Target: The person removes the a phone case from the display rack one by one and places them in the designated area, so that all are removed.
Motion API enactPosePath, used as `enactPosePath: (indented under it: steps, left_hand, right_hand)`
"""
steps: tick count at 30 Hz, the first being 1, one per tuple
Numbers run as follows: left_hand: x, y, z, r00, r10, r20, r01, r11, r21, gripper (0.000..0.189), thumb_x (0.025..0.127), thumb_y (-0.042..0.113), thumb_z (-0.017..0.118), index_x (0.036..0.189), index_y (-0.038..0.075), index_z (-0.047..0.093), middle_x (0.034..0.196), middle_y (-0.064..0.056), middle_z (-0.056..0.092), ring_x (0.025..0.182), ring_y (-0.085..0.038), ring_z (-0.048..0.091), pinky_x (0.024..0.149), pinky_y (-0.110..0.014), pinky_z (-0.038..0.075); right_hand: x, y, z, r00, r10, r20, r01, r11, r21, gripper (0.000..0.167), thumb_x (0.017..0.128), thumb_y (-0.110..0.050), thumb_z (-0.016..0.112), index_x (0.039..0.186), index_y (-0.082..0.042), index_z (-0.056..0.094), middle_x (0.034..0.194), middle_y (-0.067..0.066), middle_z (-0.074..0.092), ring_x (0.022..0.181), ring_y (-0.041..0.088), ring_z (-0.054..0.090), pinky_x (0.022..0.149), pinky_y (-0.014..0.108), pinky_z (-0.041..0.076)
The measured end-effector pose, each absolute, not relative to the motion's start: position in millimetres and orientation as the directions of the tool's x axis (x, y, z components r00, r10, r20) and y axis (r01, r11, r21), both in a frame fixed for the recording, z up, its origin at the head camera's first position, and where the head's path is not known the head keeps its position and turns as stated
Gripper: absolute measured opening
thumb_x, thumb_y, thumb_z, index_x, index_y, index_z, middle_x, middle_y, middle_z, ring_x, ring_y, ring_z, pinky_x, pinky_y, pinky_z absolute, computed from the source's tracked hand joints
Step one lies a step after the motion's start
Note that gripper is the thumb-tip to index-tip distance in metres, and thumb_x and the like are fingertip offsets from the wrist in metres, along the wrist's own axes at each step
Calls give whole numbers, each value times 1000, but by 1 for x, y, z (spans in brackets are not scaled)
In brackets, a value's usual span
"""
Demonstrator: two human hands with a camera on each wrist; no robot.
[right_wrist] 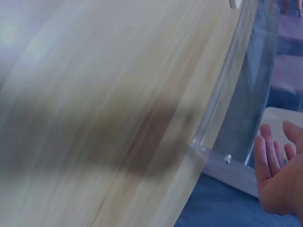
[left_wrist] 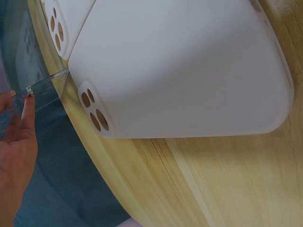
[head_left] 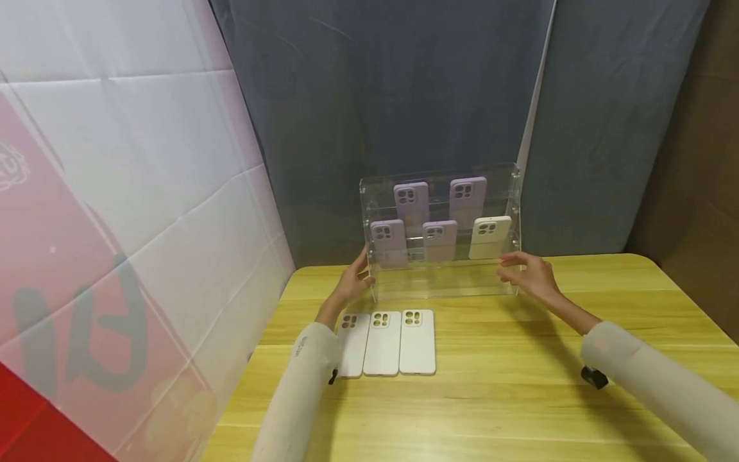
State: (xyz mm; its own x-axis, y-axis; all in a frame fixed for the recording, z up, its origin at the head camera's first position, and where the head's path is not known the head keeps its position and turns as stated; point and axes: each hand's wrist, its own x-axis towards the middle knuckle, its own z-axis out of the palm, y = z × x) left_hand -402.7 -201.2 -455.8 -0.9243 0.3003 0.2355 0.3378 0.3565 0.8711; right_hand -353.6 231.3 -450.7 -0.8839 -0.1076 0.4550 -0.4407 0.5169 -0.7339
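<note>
A clear acrylic tiered display stand (head_left: 430, 282) stands at the back of the table. My left hand (head_left: 352, 282) grips its left side panel, thumb and fingers on either side of the edge in the left wrist view. On the stand's upper tier lean two purple phone cases (head_left: 467, 197). Lower down are two more purple phone cases (head_left: 388, 237) and, at the right end, a cream phone case (head_left: 491, 232). By that case's lower right corner is my right hand (head_left: 534, 277), fingers loosely extended and holding nothing; contact cannot be told.
Three white phone cases (head_left: 417, 350) lie side by side on the wooden table (head_left: 491, 404), in front of the stand; my left forearm partly covers the leftmost. A grey curtain (head_left: 404, 90) hangs behind, and a printed white-and-pink sheet (head_left: 167, 147) hangs on the left.
</note>
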Motion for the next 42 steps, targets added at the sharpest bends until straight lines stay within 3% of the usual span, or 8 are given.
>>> enactPosePath:
  steps: [3, 10, 17, 21, 26, 30, 38, 42]
  left_hand:
    - [-403, -202, -456, -928, 291, 233, 333, 365, 869, 91, 94, -19, 54, 167, 14, 11, 166, -26, 26, 140, -53, 44, 112, -54, 48]
    - [-403, -204, -456, -934, 285, 215, 314, 368, 875, 93, 93, -19, 55, 168, 15, 13, 166, -25, 26, 141, -53, 43, 112, -54, 49]
    - [-401, -203, -457, -936, 277, 217, 313, 376, 872, 93, 93, -20, 55, 168, 16, 13, 166, -25, 28, 141, -51, 44, 113, -52, 48]
    - [-403, -202, -458, -936, 277, 218, 313, 366, 876, 93, 93, -20, 55, 168, 16, 13, 166, -25, 28, 142, -51, 43, 113, -51, 49]
    - [-403, -200, -456, -933, 281, 225, 319, 355, 879, 95, 91, -22, 55, 168, 15, 13, 166, -25, 28, 143, -50, 41, 113, -51, 49]
    - [-402, -200, -454, -936, 278, 217, 310, 355, 882, 96, 92, -22, 55, 168, 18, 12, 166, -24, 28, 144, -48, 42, 113, -49, 50]
    - [-404, -201, -456, -937, 285, 203, 298, 345, 890, 96, 93, -20, 54, 168, 21, 11, 167, -24, 25, 142, -50, 43, 111, -49, 50]
    - [-403, -203, -458, -926, 304, 223, 320, 320, 892, 95, 93, -18, 55, 168, 24, 12, 167, -24, 26, 142, -51, 42, 112, -48, 51]
  right_hand:
    - [-358, 235, -446, -879, -76, 471, -433, 541, -721, 35, 94, -12, 77, 122, 7, 69, 110, 28, 74, 69, 9, 76, 57, 24, 63]
    - [-366, 239, -434, -846, -3, 533, -406, 650, -642, 33, 93, -14, 79, 120, 4, 72, 110, 23, 76, 92, 43, 75, 64, 14, 48]
    - [-373, 240, -424, -825, 43, 563, -394, 671, -629, 35, 91, -13, 81, 121, 2, 72, 107, 21, 77, 89, 41, 75, 65, 10, 43]
    - [-375, 241, -419, -827, 59, 559, -387, 662, -642, 37, 92, -14, 79, 124, 1, 71, 111, 21, 76, 84, 25, 78, 73, 18, 49]
    - [-378, 241, -413, -818, 59, 572, -404, 647, -646, 38, 93, -12, 78, 127, 2, 70, 113, 23, 75, 69, -25, 56, 85, 39, 51]
    - [-379, 240, -409, -821, 56, 568, -412, 630, -658, 38, 94, -10, 75, 129, 3, 68, 115, 25, 74, 66, -34, 44, 97, 54, 46]
    - [-380, 238, -402, -835, 50, 547, -411, 604, -683, 39, 95, -11, 74, 130, 4, 67, 116, 26, 73, 68, -28, 53, 114, 67, 29]
    - [-380, 235, -399, -832, 49, 552, -406, 625, -667, 40, 96, -15, 74, 131, 4, 67, 117, 25, 73, 85, 12, 77, 112, 64, 36]
